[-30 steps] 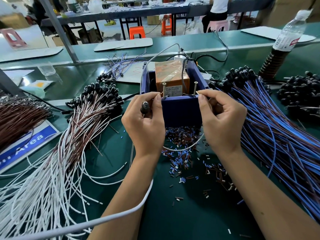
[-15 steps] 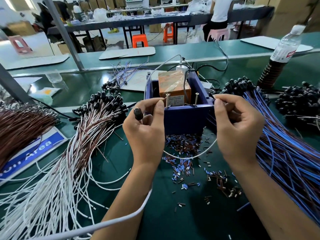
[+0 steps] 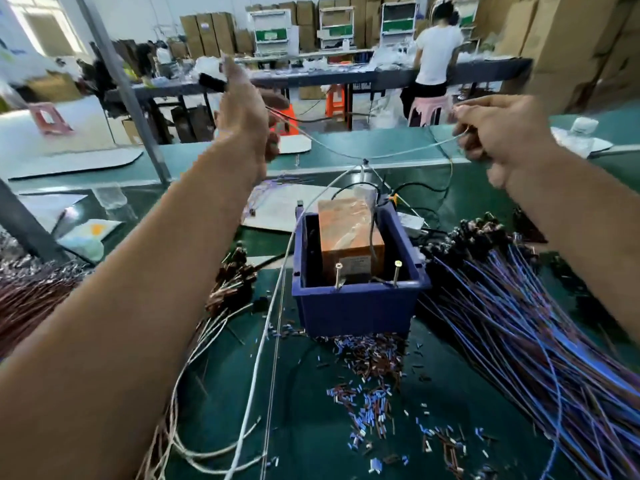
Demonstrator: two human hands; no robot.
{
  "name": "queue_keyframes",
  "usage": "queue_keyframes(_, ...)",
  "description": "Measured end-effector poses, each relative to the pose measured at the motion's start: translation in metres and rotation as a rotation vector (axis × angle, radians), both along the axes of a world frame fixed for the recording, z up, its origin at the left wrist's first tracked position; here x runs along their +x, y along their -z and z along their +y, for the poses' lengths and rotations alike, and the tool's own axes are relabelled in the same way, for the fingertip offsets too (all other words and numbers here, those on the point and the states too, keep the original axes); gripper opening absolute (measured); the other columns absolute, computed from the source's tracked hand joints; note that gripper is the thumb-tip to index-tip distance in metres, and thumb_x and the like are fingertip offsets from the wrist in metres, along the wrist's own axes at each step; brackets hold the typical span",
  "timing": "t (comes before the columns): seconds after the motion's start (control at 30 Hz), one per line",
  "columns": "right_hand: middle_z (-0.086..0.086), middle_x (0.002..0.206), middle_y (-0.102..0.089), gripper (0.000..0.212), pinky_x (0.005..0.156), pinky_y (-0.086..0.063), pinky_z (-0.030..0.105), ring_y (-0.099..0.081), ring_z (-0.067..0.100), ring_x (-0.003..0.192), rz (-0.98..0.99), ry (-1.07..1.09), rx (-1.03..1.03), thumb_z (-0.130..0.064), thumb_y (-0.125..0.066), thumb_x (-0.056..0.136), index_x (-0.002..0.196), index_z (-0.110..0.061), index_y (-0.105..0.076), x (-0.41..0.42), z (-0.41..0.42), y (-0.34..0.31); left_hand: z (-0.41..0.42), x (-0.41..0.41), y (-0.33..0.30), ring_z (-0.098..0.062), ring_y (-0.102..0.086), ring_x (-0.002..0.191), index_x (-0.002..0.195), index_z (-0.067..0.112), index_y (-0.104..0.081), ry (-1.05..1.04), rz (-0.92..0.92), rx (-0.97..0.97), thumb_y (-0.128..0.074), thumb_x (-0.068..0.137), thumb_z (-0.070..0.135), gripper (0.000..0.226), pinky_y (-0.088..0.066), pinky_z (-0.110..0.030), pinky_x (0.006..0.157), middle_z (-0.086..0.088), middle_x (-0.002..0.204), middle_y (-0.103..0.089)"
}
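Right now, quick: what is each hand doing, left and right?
Left hand: closed round the white wire, near its black plug.
Right hand: pinching the other end of the same wire.

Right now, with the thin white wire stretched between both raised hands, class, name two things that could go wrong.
The thin white wire sags over the blue plastic bin; lowered, it might snag on the two upright metal pins.
The right hand only pinches it, so it may slip free.
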State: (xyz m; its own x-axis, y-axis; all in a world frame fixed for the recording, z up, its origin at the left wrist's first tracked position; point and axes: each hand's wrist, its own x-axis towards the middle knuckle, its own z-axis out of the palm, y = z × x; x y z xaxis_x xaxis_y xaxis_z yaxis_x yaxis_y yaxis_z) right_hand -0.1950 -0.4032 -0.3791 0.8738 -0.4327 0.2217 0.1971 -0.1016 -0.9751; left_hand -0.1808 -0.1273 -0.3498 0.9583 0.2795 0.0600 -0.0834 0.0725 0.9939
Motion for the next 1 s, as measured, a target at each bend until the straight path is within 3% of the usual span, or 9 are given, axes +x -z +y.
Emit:
queue_keyframes(0.13, 0.001, 0.065, -0.059, 0.022, 0.048, -0.042, 0.013, -0.051, 0.001, 0.048, 0.057, -0.010, -0.009, -0.007, -0.049, 0.107, 0.087, -0.017, -0.049, 0.054, -0.025, -0.028, -0.022, 0.047, -0.007, -0.009, -0.041, 0.037, 0.084, 0.002, -0.058, 0.220, 0.080, -0.197, -0.014, 0.107, 0.060, 0.076, -0.033, -0.017, 0.041, -0.004, 0.052, -0.052)
queue_keyframes(0.2, 0.007, 0.101, -0.054, 0.012, 0.073, -0.052, 0.023, -0.058, 0.007, 0.080, 0.024, 0.048, -0.494, -0.031, -0.052, 0.105, 0.109, -0.022, -0.045, 0.074, -0.025, -0.044, -0.047, 0.070, -0.011, -0.012, -0.051, 0.037, 0.085, -0.001, -0.057, 0.272, 0.046, -0.363, -0.021, 0.110, 0.052, 0.069, -0.044, -0.019, 0.040, -0.009, 0.053, -0.059)
queue_keyframes(0.33, 0.013, 0.149, -0.053, 0.070, 0.117, -0.036, 0.053, -0.047, 0.035, 0.140, -0.115, -0.027, -1.178, -0.069, -0.041, 0.096, 0.153, -0.029, -0.038, 0.099, 0.000, -0.058, -0.109, 0.109, -0.018, -0.020, -0.059, 0.053, 0.090, -0.003, -0.054, 0.502, 0.044, -0.534, -0.032, 0.112, 0.042, 0.054, -0.051, -0.020, 0.053, -0.019, 0.081, -0.059)
queue_keyframes(0.4, 0.014, 0.127, -0.068, 0.050, 0.103, -0.052, 0.046, -0.065, 0.031, 0.119, -0.025, -0.266, -1.188, -0.058, -0.048, 0.104, 0.139, -0.022, -0.050, 0.116, 0.003, -0.054, -0.133, 0.131, -0.020, -0.017, -0.057, 0.052, 0.089, 0.001, -0.054, 0.563, 0.037, -0.537, -0.037, 0.111, 0.039, 0.047, -0.042, -0.022, 0.056, -0.015, 0.079, -0.059)
queue_keyframes(0.47, 0.008, 0.093, -0.074, 0.022, 0.072, -0.059, 0.028, -0.075, 0.015, 0.080, -0.007, -0.296, -1.102, -0.038, -0.053, 0.109, 0.106, -0.017, -0.061, 0.133, -0.010, -0.047, -0.144, 0.153, -0.019, -0.017, -0.058, 0.045, 0.083, -0.002, -0.054, 0.562, 0.031, -0.603, -0.045, 0.110, 0.027, 0.041, -0.050, -0.021, 0.048, -0.016, 0.072, -0.059)
queue_keyframes(0.63, 0.008, 0.065, -0.061, 0.028, 0.053, -0.049, 0.023, -0.051, 0.004, 0.045, -0.024, -0.175, -1.025, -0.028, -0.058, 0.107, 0.094, -0.011, -0.076, 0.167, -0.059, -0.027, -0.146, 0.216, 0.001, -0.018, -0.060, 0.040, 0.084, -0.005, -0.055, 0.482, 0.084, -0.777, -0.051, 0.106, 0.005, 0.025, -0.053, -0.022, 0.043, -0.018, 0.071, -0.058)
queue_keyframes(0.73, 0.009, 0.081, -0.070, 0.030, 0.065, -0.041, 0.031, -0.057, 0.005, 0.061, 0.066, -0.086, -1.201, -0.028, -0.055, 0.107, 0.096, -0.015, -0.080, 0.188, -0.072, -0.013, -0.157, 0.249, 0.018, -0.019, -0.062, 0.052, 0.092, -0.007, -0.056, 0.467, 0.134, -0.705, -0.046, 0.105, -0.004, 0.016, -0.056, -0.021, 0.053, -0.018, 0.080, -0.057)
queue_keyframes(0.83, 0.016, 0.121, -0.072, 0.031, 0.092, -0.048, 0.039, -0.065, 0.035, 0.107, 0.214, -0.068, -1.341, -0.023, -0.050, 0.108, 0.112, -0.012, -0.078, 0.215, -0.077, 0.012, -0.176, 0.278, 0.039, -0.020, -0.054, 0.072, 0.108, -0.012, -0.055, 0.467, 0.198, -0.576, -0.040, 0.103, -0.006, 0.017, -0.060, -0.024, 0.080, -0.021, 0.102, -0.055)
queue_keyframes(1.0, 0.017, 0.127, -0.070, 0.030, 0.094, -0.053, 0.038, -0.066, 0.036, 0.114, 0.458, -0.091, -1.382, -0.028, -0.053, 0.105, 0.119, -0.012, -0.074, 0.252, -0.070, 0.074, -0.202, 0.304, 0.096, -0.031, -0.053, 0.113, 0.096, 0.002, -0.057, 0.491, 0.311, -0.128, -0.049, 0.099, -0.005, 0.011, -0.046, -0.037, 0.113, -0.017, 0.116, -0.047)
